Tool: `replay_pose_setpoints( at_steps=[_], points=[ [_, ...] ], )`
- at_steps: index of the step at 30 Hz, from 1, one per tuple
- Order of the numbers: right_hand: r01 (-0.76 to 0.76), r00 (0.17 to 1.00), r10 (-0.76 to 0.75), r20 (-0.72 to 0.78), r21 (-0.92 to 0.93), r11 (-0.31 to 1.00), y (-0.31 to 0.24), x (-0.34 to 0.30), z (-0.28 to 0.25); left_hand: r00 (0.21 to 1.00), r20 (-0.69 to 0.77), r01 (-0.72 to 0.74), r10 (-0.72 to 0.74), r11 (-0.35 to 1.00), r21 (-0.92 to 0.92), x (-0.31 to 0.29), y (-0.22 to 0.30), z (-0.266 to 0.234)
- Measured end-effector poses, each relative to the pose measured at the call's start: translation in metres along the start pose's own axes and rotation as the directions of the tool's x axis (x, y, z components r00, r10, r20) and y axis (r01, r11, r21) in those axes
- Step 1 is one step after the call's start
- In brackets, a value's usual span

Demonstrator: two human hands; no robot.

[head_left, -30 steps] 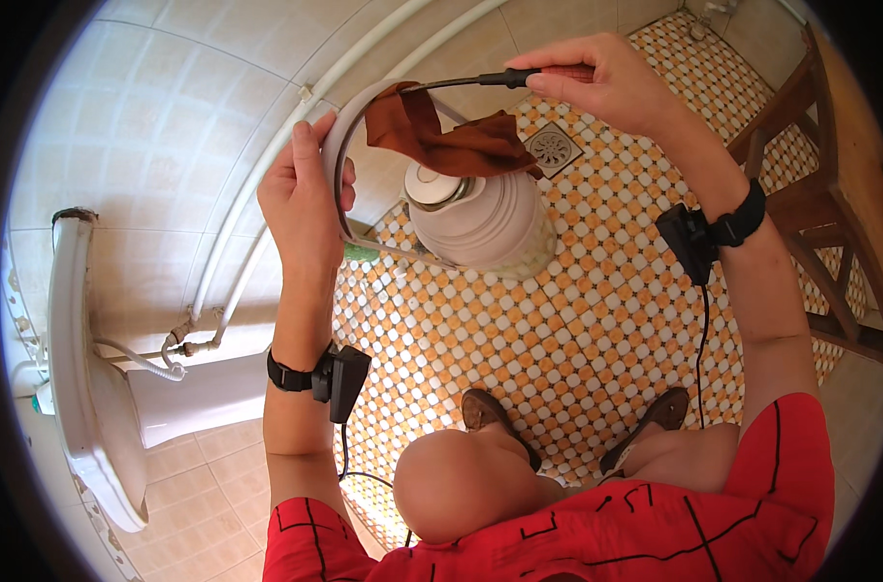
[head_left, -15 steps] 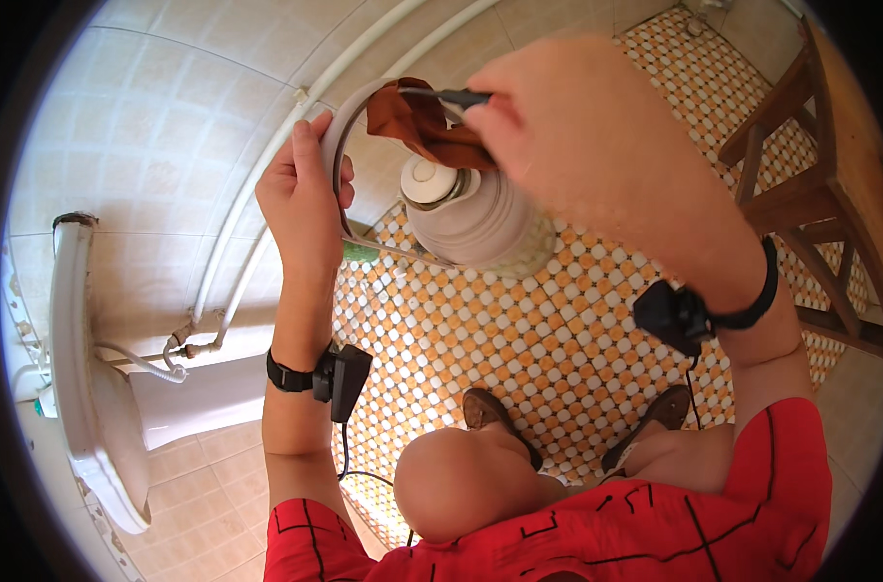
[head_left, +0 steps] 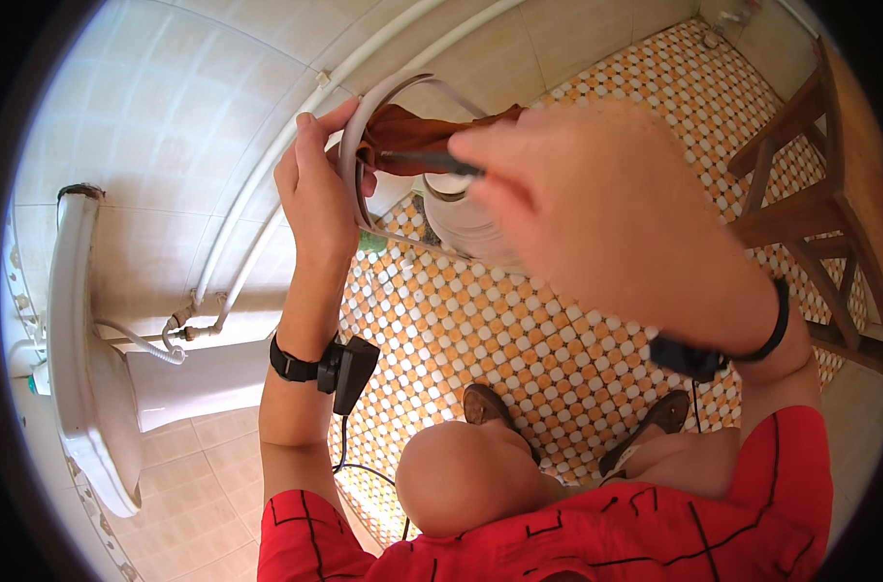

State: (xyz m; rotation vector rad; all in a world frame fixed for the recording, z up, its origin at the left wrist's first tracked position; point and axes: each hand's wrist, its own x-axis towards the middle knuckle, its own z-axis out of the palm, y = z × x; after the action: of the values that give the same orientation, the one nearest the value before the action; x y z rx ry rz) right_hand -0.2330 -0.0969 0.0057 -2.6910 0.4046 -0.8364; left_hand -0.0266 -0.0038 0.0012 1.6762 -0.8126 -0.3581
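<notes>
My left hand point(head_left: 322, 199) is closed on the edge of a pale, curved band-like rim point(head_left: 350, 145), its thumb outside and fingertips showing inside the curve. The rest of that object is hard to make out. A brown cloth point(head_left: 432, 131) bunches across the opening beside the rim. In my right hand point(head_left: 606, 213), blurred by motion, is pinched a slim dark-handled tool point(head_left: 432, 160); its tip lies against the cloth near my left fingers. Below them a pale, ribbed, rounded container point(head_left: 461, 218) stands on the floor, partly hidden by my right hand.
White pipes point(head_left: 257, 175) run along the tiled wall at the left. A white basin point(head_left: 87, 388) juts in at the left edge. A wooden stool or chair point(head_left: 829, 184) stands at the right. Orange-and-white patterned tiles point(head_left: 558, 369) cover the floor beneath my feet.
My right hand has come down and the tool has moved lower, nearer my left hand. The brown cloth now stretches more sideways. My left hand and the rim have shifted slightly right.
</notes>
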Motion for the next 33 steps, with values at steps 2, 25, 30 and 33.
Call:
replay_pose_setpoints(
  at_steps=[2,25,30,33],
  points=[
    [-0.078,0.994,0.093,-0.056,0.232,0.970,0.029,0.008,0.003,1.000,-0.004,0.005,-0.005,0.999,0.034,-0.001,-0.001,-0.001],
    [0.263,0.965,-0.259,0.050,-0.120,0.957,-0.050,-0.019,0.003,0.996,0.090,0.032,-0.017,0.984,-0.174,0.010,-0.014,-0.011],
    [0.299,0.954,-0.299,0.036,-0.235,0.925,-0.053,-0.030,0.014,0.993,0.110,0.063,-0.037,0.969,-0.241,0.013,-0.017,-0.013],
    [0.318,0.936,-0.350,-0.047,-0.317,0.893,-0.055,-0.033,0.019,0.992,0.116,0.069,-0.045,0.973,-0.219,0.013,-0.013,-0.013]
  ],
)
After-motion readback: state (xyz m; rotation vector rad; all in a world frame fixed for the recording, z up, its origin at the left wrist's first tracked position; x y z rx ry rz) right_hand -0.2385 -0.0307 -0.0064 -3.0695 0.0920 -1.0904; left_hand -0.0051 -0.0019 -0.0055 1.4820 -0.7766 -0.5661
